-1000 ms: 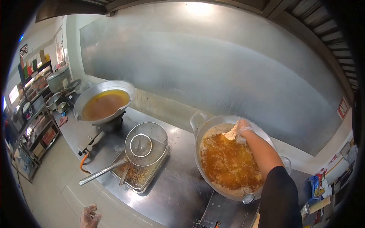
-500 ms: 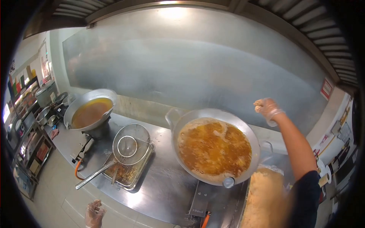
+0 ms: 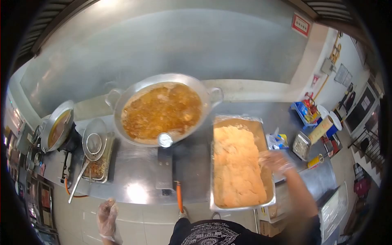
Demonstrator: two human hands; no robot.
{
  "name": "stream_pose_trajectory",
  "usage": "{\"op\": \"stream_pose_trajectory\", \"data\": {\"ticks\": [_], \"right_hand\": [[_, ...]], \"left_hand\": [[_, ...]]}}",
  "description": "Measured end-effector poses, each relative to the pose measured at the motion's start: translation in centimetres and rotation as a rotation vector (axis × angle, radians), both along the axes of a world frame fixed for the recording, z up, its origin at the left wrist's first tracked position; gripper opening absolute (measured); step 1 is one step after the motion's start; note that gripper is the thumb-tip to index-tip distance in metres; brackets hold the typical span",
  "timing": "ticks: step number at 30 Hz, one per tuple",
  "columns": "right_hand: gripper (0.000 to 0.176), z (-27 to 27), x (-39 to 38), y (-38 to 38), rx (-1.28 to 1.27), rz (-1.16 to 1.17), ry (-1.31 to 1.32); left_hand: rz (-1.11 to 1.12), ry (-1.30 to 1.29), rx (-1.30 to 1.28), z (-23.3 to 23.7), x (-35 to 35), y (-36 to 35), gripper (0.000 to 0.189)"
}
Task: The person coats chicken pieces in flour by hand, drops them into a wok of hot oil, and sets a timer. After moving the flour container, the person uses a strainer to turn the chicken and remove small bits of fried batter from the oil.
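Observation:
My right hand (image 3: 278,162), in a clear plastic glove, reaches over the right side of a deep metal tray (image 3: 271,200). Its fingers stretch left toward the pale orange breaded mass (image 3: 234,171) filling most of that tray; the tips are slightly blurred, and contact is hard to make out. Low at the left, my left hand (image 3: 107,218), gloved too, hangs in front of the counter edge. Crumbs coat its loosely bent fingers, and I see nothing held in it. A large wok (image 3: 118,118) of bubbling amber oil (image 3: 161,110) stands left of the tray, with a round dial (image 3: 165,139) at its front rim.
A wire strainer (image 3: 94,143) rests over a crumb-filled rack tray (image 3: 107,173). Farther left stands a second wok (image 3: 45,141) with oil. An orange hose (image 3: 179,196) hangs at the counter front. On the right are a small metal pan (image 3: 302,146), a yellow can (image 3: 315,161) and a blue box (image 3: 304,114).
My view has swung right and down. My right hand has left its place beyond the wok's right side and come down to the tray. My left hand stays low at the left.

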State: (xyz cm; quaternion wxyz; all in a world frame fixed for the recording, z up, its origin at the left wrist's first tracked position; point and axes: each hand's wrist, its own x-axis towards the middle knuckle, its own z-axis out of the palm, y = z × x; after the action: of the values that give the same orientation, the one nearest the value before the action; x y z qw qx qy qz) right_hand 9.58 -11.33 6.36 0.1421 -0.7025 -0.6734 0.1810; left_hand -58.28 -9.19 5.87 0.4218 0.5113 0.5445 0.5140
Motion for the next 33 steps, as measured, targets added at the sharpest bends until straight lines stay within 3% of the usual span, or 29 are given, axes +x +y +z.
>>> {"op": "stream_pose_trajectory", "data": {"ticks": [1,2,4,6,8,9,10,11,12,14,16,18,19,20,22,25,29,32,33], "right_hand": [[0.03,-4.9,0.8,-0.8,-0.035,-0.003,0.019],[0.032,-10.2,1.2,-0.9,-0.076,-0.027,0.315],[0.051,-9.3,-2.6,1.2,-0.271,0.223,-0.164],[0.057,-13.8,-5.1,4.0,-0.097,0.134,-0.005],[0.062,-13.4,-7.5,7.6,-0.221,0.192,-0.014],[0.063,-13.8,-7.9,8.2,-0.243,0.19,-0.025],[0.065,-14.4,-9.1,8.8,-0.259,0.202,-0.036],[0.067,-14.5,-10.5,9.7,-0.27,0.221,-0.052],[0.073,-14.1,-11.0,9.9,-0.273,0.313,-0.155],[0.075,-17.7,-11.1,11.4,-0.301,0.334,-0.221],[0.078,-15.8,-10.5,10.1,-0.321,0.43,-0.297],[0.08,-15.5,-9.1,9.7,-0.418,0.421,-0.244],[0.082,-12.4,-8.7,8.0,-0.418,0.379,-0.219],[0.083,-9.4,-8.1,6.3,-0.421,0.333,-0.193],[0.081,-11.1,-6.0,4.4,-0.3,0.117,-0.087],[0.078,-11.5,-3.3,2.6,-0.274,0.132,-0.006],[0.074,-10.6,-2.4,1.6,-0.45,0.235,-0.23],[0.066,-8.9,-2.3,1.0,-0.465,0.199,-0.179],[0.062,-8.7,-2.1,0.6,-0.461,0.225,-0.172]], "left_hand": [[-0.065,0.007,0.028,-0.4,2.1,-0.4,0.036],[-0.127,0.013,0.061,-0.7,4.3,-0.7,0.035],[-0.353,-0.033,0.187,-0.1,9.8,-0.8,0.03],[-0.378,0.054,0.148,0.0,15.5,-1.2,0.026],[-0.51,0.34,0.245,-0.4,20.4,-0.8,0.031],[-0.621,0.399,0.175,1.9,23.9,-1.7,0.039],[-0.629,0.452,0.208,-1.1,26.3,-1.6,0.034],[-0.675,0.553,0.295,-1.0,29.1,-1.9,0.036],[-0.782,0.572,0.276,-2.4,30.8,-2.1,0.048],[-0.86,0.845,0.33,-6.9,34.9,-1.9,0.051],[-0.86,0.994,0.097,-4.8,37.5,-3.0,0.047],[-0.88,1.073,0.072,-5.5,38.5,-2.8,0.044],[-0.896,1.108,0.056,-6.1,38.8,-2.7,0.042],[-0.853,1.106,0.102,-6.9,39.1,-2.7,0.039],[-0.776,1.097,0.199,-8.7,39.7,-2.3,0.032],[-0.883,1.232,0.267,-12.8,41.4,-0.1,0.029],[-0.968,1.39,0.251,-15.2,42.9,1.7,0.031],[-0.986,1.42,0.236,-15.0,43.5,1.9,0.03],[-1.014,1.373,0.29,-12.5,43.2,1.3,0.03]]}}
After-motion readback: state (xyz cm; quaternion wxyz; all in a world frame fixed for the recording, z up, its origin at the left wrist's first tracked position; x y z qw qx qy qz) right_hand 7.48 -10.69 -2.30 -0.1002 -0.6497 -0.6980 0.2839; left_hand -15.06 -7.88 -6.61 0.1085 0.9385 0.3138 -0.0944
